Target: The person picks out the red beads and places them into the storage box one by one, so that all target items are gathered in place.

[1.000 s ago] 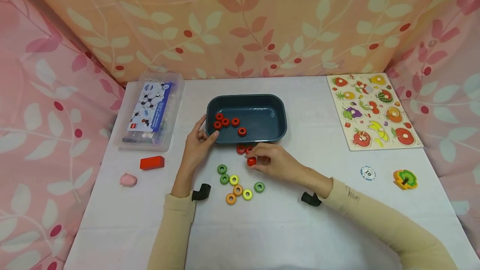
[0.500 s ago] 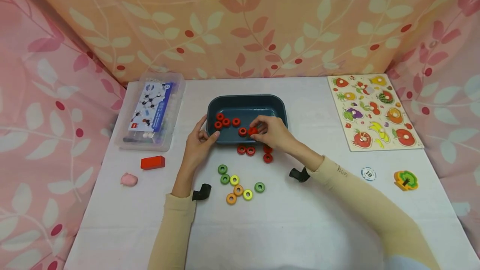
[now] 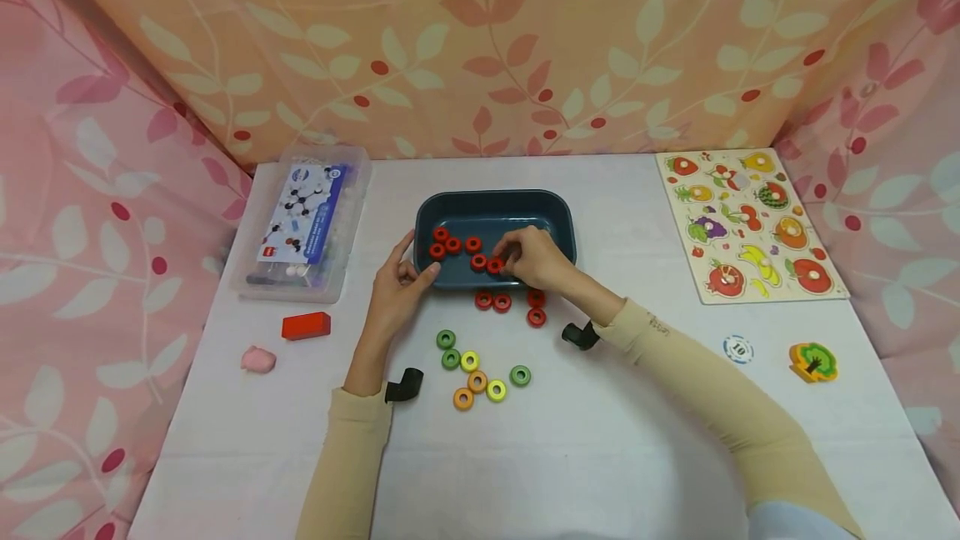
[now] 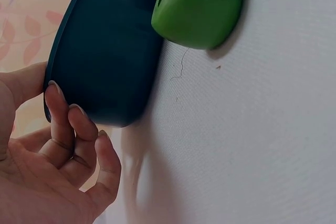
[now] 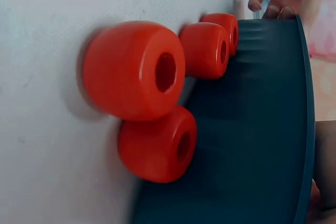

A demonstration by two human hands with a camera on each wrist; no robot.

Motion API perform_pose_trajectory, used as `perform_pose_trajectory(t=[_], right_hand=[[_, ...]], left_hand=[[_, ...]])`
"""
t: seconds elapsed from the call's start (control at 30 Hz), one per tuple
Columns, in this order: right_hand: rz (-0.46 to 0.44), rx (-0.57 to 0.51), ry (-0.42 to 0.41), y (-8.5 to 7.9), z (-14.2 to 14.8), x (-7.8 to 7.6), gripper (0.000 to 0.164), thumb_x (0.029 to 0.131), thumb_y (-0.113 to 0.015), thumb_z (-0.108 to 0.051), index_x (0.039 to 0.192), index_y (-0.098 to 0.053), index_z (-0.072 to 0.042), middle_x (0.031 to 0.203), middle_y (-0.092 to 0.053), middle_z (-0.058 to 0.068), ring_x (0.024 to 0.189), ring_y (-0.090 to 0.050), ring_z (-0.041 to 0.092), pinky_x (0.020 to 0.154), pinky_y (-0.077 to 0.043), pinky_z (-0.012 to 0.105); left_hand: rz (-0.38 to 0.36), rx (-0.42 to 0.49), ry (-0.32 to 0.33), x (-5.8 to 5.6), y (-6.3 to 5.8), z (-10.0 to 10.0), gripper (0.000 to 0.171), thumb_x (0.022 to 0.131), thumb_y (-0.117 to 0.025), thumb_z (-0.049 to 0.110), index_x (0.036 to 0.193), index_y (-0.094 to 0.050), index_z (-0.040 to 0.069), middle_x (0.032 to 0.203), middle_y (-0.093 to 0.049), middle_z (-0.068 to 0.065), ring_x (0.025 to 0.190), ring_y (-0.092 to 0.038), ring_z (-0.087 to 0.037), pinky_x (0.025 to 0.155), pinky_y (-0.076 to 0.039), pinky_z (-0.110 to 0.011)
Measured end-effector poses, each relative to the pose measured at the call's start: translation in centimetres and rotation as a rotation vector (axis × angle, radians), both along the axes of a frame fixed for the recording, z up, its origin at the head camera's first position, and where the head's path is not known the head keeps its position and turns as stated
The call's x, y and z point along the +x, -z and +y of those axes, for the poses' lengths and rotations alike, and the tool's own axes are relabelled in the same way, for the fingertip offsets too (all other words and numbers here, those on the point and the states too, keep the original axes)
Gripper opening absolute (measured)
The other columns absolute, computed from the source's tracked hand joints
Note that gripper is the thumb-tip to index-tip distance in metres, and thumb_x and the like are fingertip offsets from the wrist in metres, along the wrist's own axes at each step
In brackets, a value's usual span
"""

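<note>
In the head view my left hand (image 3: 397,286) holds the left end of a dark blue tray (image 3: 525,211), thumb on the near rim; the left wrist view shows the fingers (image 4: 63,124) curled at the tray wall (image 4: 105,51). My right hand (image 3: 536,257) reaches over the near right part of the tray, its curled fingertips right at a red barrel-shaped bead (image 3: 495,266) on the tray floor. Next to it lies another red bead (image 3: 478,262), with several more toward the left end. Several red beads (image 3: 502,302) lie outside along the near wall, large in the right wrist view (image 5: 136,72).
Nearer on the white cloth lie green beads (image 3: 521,375), yellow beads (image 3: 496,391) and orange beads (image 3: 463,398). At left are a clear plastic box (image 3: 300,223), red block (image 3: 306,326) and pink figure (image 3: 258,359). A fruit puzzle board (image 3: 750,227), chip (image 3: 738,348) and tree piece (image 3: 813,362) sit right.
My right hand has carried a red bead from the cloth into the tray and lowered it beside another, which has shifted slightly left. My left hand stays on the tray.
</note>
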State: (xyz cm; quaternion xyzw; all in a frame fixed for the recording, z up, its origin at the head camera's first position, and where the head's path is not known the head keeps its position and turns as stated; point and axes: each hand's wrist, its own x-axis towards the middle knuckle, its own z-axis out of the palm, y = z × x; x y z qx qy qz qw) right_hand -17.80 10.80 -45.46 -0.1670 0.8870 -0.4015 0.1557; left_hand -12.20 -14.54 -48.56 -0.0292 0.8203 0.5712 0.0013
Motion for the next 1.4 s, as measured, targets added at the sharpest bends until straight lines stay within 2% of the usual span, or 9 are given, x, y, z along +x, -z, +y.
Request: perform_pose_trajectory(t=[0.17, 0.3, 0.5, 0.7, 0.87, 1.0, 1.1, 1.27, 1.4], right_hand=[[-0.045, -0.104, 0.013, 0.1, 0.2, -0.2, 0.030, 0.086, -0.069, 0.009, 0.114, -0.071, -0.001, 0.112, -0.072, 0.014, 0.100, -0.072, 0.023, 0.083, -0.057, 0.036], [-0.003, -0.159, -0.004, 0.1, 0.5, -0.1, 0.027, 0.086, -0.070, 0.008, 0.112, -0.070, 0.001, 0.110, -0.071, 0.014, 0.096, -0.072, 0.023, 0.083, -0.058, 0.036], [0.075, -0.182, -0.118, -0.4, 1.2, 0.5, 0.026, 0.086, -0.078, -0.004, 0.111, -0.071, -0.002, 0.107, -0.070, 0.014, 0.096, -0.067, 0.023, 0.083, -0.056, 0.038], [0.072, -0.254, -0.198, -1.6, 1.6, 2.1, 0.032, 0.085, -0.082, -0.016, 0.113, -0.071, -0.006, 0.109, -0.071, 0.009, 0.104, -0.063, 0.032, 0.085, -0.052, 0.050], [0.031, -0.292, -0.230, -2.5, 2.2, 4.4, 0.032, 0.084, -0.082, -0.019, 0.113, -0.071, -0.011, 0.105, -0.071, 0.004, 0.096, -0.064, 0.023, 0.077, -0.053, 0.039], [-0.019, -0.276, -0.259, -2.7, 3.2, 6.1, 0.031, 0.085, -0.082, -0.021, 0.114, -0.072, -0.016, 0.106, -0.071, 0.006, 0.090, -0.064, 0.022, 0.073, -0.052, 0.035], [-0.067, -0.224, -0.284, -2.2, 4.2, 6.9, 0.037, 0.084, -0.082, -0.024, 0.119, -0.071, -0.017, 0.108, -0.070, 0.007, 0.093, -0.062, 0.027, 0.077, -0.050, 0.037], [-0.160, -0.182, -0.326, -0.7, 6.0, 7.4, 0.052, 0.082, -0.084, -0.025, 0.129, -0.067, -0.013, 0.113, -0.066, 0.012, 0.102, -0.060, 0.029, 0.082, -0.049, 0.043], [-0.174, -0.148, -0.322, 0.3, 7.1, 7.5, 0.058, 0.080, -0.086, -0.025, 0.134, -0.065, -0.014, 0.125, -0.064, 0.005, 0.106, -0.058, 0.026, 0.080, -0.051, 0.040]], left_hand=[[0.003, -0.003, 0.004, 0.0, 0.0, 0.0, 0.071, 0.092, -0.074, 0.032, 0.155, -0.039, 0.026, 0.069, -0.047, -0.002, 0.057, -0.036, -0.011, 0.060, -0.033, -0.027], [-0.001, 0.000, -0.001, 0.0, 0.0, -0.1, 0.071, 0.092, -0.073, 0.033, 0.155, -0.039, 0.027, 0.069, -0.047, -0.003, 0.056, -0.036, -0.012, 0.060, -0.033, -0.027], [0.006, 0.007, 0.005, 0.0, 0.1, -0.2, 0.071, 0.092, -0.074, 0.032, 0.154, -0.040, 0.027, 0.070, -0.047, -0.003, 0.057, -0.035, -0.012, 0.060, -0.033, -0.027], [0.007, 0.009, 0.004, 0.1, 0.1, -0.2, 0.071, 0.092, -0.074, 0.033, 0.154, -0.040, 0.028, 0.070, -0.047, -0.003, 0.057, -0.035, -0.012, 0.059, -0.033, -0.027], [0.008, 0.008, 0.003, 0.1, 0.0, -0.1, 0.071, 0.092, -0.074, 0.033, 0.154, -0.040, 0.027, 0.069, -0.047, -0.002, 0.056, -0.035, -0.011, 0.058, -0.033, -0.027], [0.012, 0.005, 0.007, 0.0, 0.0, -0.1, 0.071, 0.092, -0.074, 0.033, 0.154, -0.040, 0.026, 0.069, -0.047, -0.002, 0.056, -0.035, -0.011, 0.058, -0.033, -0.026], [0.015, 0.006, 0.005, 0.0, 0.0, -0.2, 0.071, 0.092, -0.074, 0.033, 0.154, -0.040, 0.026, 0.069, -0.047, -0.002, 0.056, -0.035, -0.011, 0.058, -0.032, -0.026], [0.018, 0.011, 0.001, 0.0, 0.0, -0.2, 0.071, 0.092, -0.074, 0.032, 0.154, -0.041, 0.026, 0.068, -0.047, -0.002, 0.055, -0.035, -0.011, 0.058, -0.032, -0.026], [0.012, 0.006, 0.005, 0.0, 0.0, -0.1, 0.071, 0.092, -0.074, 0.032, 0.154, -0.040, 0.026, 0.069, -0.048, -0.001, 0.055, -0.035, -0.010, 0.058, -0.033, -0.026]])
